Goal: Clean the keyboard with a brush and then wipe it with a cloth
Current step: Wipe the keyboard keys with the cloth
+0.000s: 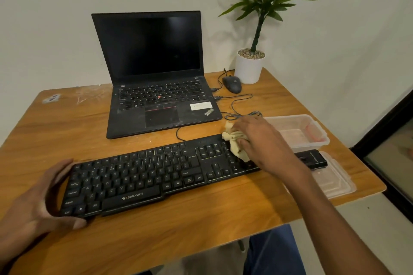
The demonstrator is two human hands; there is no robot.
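Observation:
A black Zebronics keyboard [143,178] lies slantwise across the wooden table [156,234]. My left hand [42,203] grips its left end, thumb on the front edge and fingers round the back. My right hand [261,143] presses a crumpled pale yellow cloth [234,140] onto the number pad at the keyboard's right end. The cloth bulges out from under my fingers toward the left. A black object [312,158], perhaps the brush, lies just right of the keyboard, partly behind my wrist.
An open black laptop [156,78] stands behind the keyboard. A black mouse [232,83] and a potted plant [250,67] sit at the back right. A clear plastic container [299,131] and its lid [335,183] rest near the right edge. Loose cables [241,107] trail between.

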